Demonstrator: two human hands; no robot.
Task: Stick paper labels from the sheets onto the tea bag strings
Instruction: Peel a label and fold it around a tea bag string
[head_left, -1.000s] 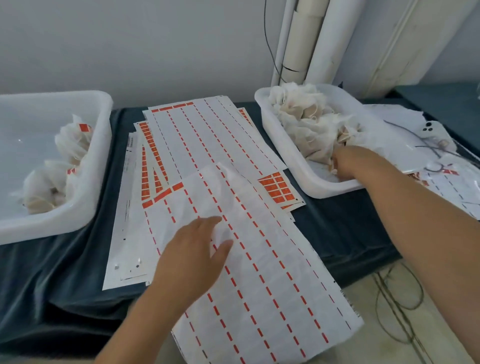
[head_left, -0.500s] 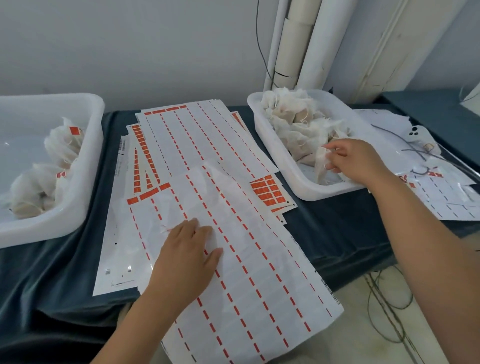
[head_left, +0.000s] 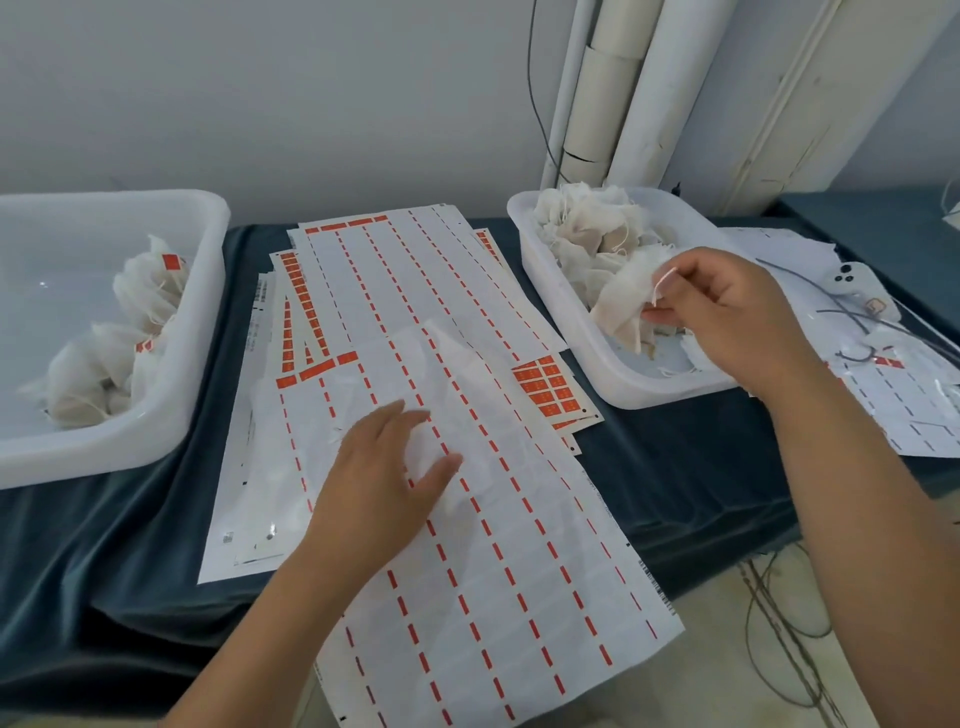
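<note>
From the head camera, the left hand (head_left: 384, 467) rests flat on the top label sheet (head_left: 493, 597), fingers straight and slightly spread, the sheet lying over other sheets on the dark blue cloth (head_left: 675, 467) and overhanging the near edge. The right hand (head_left: 727, 312) pinches a tea bag (head_left: 623, 296) between thumb and fingertips above the right tray (head_left: 597, 374), its white string (head_left: 660, 283) looped by the fingers (the tray holds more bags). The left tray (head_left: 197, 291) holds bags with red labels (head_left: 174, 261).
</note>
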